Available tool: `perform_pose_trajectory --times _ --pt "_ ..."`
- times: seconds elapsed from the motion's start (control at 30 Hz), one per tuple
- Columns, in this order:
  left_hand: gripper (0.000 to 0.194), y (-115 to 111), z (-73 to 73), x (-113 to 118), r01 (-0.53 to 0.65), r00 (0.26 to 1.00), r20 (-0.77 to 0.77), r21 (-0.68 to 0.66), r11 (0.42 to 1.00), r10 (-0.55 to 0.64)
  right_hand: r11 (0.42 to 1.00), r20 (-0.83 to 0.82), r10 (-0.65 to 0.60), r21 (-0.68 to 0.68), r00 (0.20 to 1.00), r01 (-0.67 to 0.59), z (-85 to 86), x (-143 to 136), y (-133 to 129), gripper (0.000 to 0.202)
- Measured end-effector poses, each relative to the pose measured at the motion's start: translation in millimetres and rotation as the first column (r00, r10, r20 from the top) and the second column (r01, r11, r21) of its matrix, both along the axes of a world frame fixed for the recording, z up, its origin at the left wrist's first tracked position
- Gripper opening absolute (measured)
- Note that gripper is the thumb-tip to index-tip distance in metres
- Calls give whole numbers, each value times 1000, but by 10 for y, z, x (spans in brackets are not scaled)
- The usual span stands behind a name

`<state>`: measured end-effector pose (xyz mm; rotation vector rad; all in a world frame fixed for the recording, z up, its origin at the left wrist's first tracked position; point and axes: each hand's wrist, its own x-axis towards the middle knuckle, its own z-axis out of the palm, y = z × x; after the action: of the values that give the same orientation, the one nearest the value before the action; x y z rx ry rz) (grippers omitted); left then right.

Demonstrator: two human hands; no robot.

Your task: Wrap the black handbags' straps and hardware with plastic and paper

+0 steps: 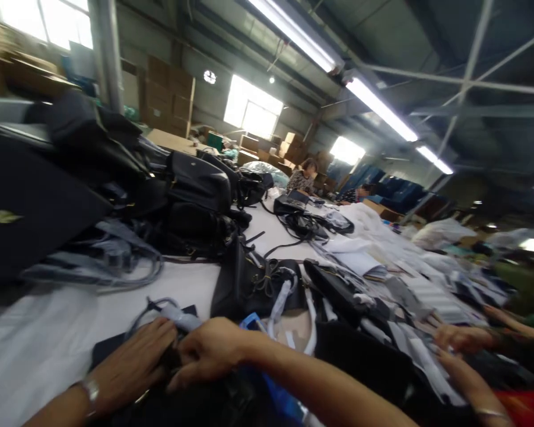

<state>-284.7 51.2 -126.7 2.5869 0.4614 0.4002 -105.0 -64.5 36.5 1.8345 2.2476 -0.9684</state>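
At the bottom of the head view, my left hand [131,356], with a metal band at its wrist, is closed on a black bag [189,403]. Close against it, my right hand [216,350] is curled with thumb and fingers gripping dark material of the same bag. The exact part held is hidden between the hands. A wrapped bag handle [184,319] rises just beyond my fingers. Something bright blue [278,394] shows under my right forearm. Ahead stands another black bag [235,287] with a tied cord and a wrapped handle [280,299].
Black bags [198,181] are piled on the left of the white-covered table [187,284]. White wrapping and papers [360,258] spread along the right. A co-worker's hands [463,341] work at the right edge. Two people [302,175] are farther back, near stacked cartons [167,98].
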Motion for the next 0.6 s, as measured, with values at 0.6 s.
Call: perform_pose_trajectory --times 0.6 --pt "13 28 485 75 27 998 69 -337 941 -3 895 103 83 429 991 -120 -276 116 -471 22"
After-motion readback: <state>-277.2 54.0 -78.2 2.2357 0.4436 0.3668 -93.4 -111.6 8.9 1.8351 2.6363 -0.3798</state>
